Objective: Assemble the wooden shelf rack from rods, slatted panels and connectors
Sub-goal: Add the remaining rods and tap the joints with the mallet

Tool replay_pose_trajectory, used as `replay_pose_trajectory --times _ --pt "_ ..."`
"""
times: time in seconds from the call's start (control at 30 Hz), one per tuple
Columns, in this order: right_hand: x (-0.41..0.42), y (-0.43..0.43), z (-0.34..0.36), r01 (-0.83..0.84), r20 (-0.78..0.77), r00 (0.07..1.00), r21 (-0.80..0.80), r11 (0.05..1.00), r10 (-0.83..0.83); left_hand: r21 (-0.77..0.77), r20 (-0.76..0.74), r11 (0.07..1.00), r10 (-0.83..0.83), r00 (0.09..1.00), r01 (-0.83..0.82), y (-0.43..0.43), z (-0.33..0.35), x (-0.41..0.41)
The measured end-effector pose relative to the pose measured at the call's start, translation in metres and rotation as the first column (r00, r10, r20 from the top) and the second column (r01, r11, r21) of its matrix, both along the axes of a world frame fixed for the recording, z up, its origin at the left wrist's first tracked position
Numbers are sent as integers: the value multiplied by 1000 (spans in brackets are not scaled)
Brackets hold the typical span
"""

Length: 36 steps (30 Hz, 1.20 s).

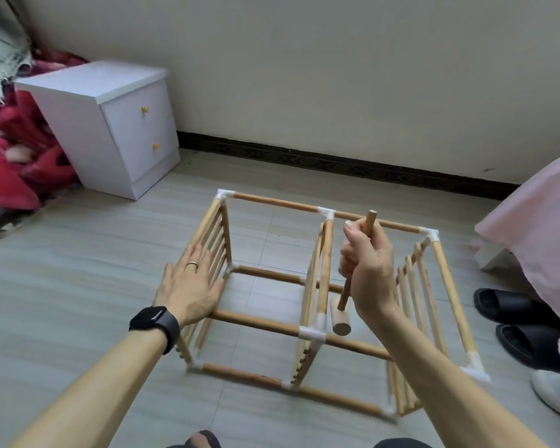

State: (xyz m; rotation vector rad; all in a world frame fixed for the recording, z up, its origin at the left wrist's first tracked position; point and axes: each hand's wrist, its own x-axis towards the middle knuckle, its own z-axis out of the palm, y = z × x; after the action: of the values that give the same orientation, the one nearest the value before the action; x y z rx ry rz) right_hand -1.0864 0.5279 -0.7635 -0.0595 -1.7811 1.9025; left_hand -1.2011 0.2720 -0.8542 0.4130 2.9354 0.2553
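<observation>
Left hand (191, 286) open, flat against slatted panel (212, 227); right hand (366, 270) grips mallet (340, 320). Risk: off-centre blow could pop connector (311, 333).

My left hand (191, 282) is extended forward, palm down, fingers straight and spread. My right hand (366, 270) sits higher, fingers curled around the mallet (340, 320) handle, thumb uppermost. Both forearms are bare and reach forward

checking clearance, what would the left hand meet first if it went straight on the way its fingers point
The left slatted panel. The left hand has straight fingers that overlap its slats in this view, though depth is unclear and they may be touching it.
</observation>
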Motion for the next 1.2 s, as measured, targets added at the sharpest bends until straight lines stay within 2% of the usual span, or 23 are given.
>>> replay_pose_trajectory --times 0.1,0.23,0.3,0.37,0.43,0.5,0.6,0.67,0.83,0.9,0.97,1.0,1.07,1.13,1.2 --pt "11 -22 -18 34 -41 998 -118 992 -39 4 -83 999 38 996 -38 -1 -14 5" --pt "13 -34 -13 -6 -57 998 -148 989 -2 -4 -102 999 46 994 -47 0 -15 3" --pt "10 -30 0 -29 -112 994 -174 984 9 -4 -109 999 45 993 -46 1 -16 2" --pt "9 -32 0 -50 -164 986 -132 990 28 -3 -115 999 53 992 -54 1 -17 2" --pt "16 -42 -11 -16 -102 995 -32 999 13 -6 -105 999 48 993 -49 1 -16 3" --pt "18 -50 -18 -40 -48 998 -1 999 40 -5 -115 999 51 992 -51 0 -17 5" --pt "18 -42 -12 -97 -131 988 -68 993 87 -2 -117 999 42 992 -43 1 -18 5" --pt "21 -38 -17 -106 -164 982 -47 993 97 -7 -120 999 40 992 -41 0 -19 4" --pt "29 -43 -27 -33 -61 998 2 999 33 -23 -106 999 29 994 -32 2 -11 7" --pt "26 -38 -20 12 -46 999 -109 994 -17 1 -160 1000 12 987 -12 6 -5 11" --pt "23 -26 -11 56 -23 998 -326 944 -67 118 -219 991 -35 975 62 17 3 21" --pt "20 -21 -7 72 -16 996 -429 901 -87 219 -203 969 -67 977 112 25 9 28" --pt "13 -14 2 72 0 996 -578 813 -88 487 13 862 -168 986 140 46 20 45" --pt "9 -13 5 75 47 997 -619 782 -59 724 275 689 -284 919 -4 68 30 59" --pt "10 -10 -2 101 151 988 -535 839 -23 819 348 558 -297 889 -134 84 33 59"
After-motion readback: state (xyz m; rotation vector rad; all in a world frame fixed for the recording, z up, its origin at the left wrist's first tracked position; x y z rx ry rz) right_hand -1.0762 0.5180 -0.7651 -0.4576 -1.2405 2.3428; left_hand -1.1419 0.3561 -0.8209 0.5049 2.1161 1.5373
